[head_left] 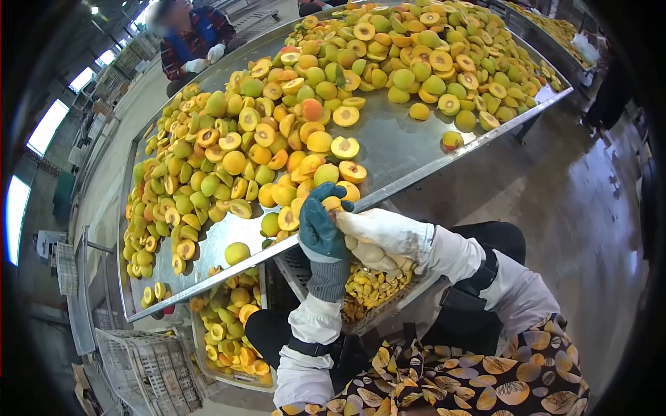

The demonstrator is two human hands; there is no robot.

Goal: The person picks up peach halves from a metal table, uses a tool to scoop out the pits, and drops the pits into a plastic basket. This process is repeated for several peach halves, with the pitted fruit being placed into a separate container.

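Observation:
My left hand (321, 225), in a dark green glove with a grey knit cuff, is closed around a yellow peach half (332, 203) at the table's near edge. My right hand (383, 237), in a white glove, meets it there with the fingers curled in; whatever it grips is hidden. Below both hands stands a crate (386, 310) of small yellow peach pieces (371, 291). Just beyond the left hand, halved and whole-looking yellow peaches (319, 141) lie heaped on a metal table (388, 149).
A crate of peach halves (225, 326) sits under the table edge on the left. Stacked plastic crates (156, 367) stand farther left. Across the table is another person (198, 38) with white gloves. Wet floor (583, 229) lies to the right.

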